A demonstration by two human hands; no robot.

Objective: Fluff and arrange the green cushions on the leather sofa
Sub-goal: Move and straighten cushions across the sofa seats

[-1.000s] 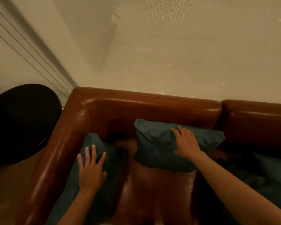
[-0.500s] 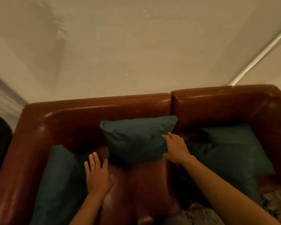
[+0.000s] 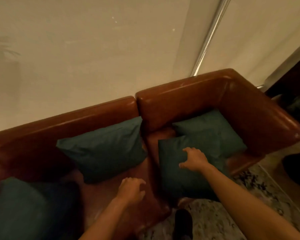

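A brown leather sofa [image 3: 189, 99] runs across the view. Several green cushions sit on it. One cushion [image 3: 24, 208] lies at the left end. A second cushion [image 3: 104, 146] leans on the backrest in the middle. On the right seat, a front cushion [image 3: 173, 174] overlaps a rear cushion [image 3: 211, 132] in the corner. My right hand [image 3: 194, 160] rests on the front right cushion, fingers curled at its top. My left hand [image 3: 132, 189] hovers over the bare seat, fingers loosely curled, holding nothing.
A pale wall or blind [image 3: 93, 58] rises behind the sofa, with a metal rail [image 3: 208, 37] at the right. A patterned rug [image 3: 215, 217] lies in front of the sofa, with a dark shoe [image 3: 183, 222] on it. The right armrest [image 3: 267, 118] bounds the corner cushions.
The view has swung right along the sofa. My right hand left the middle cushion and landed on the front right cushion. My left hand came off the left cushion and moved right over the seat.
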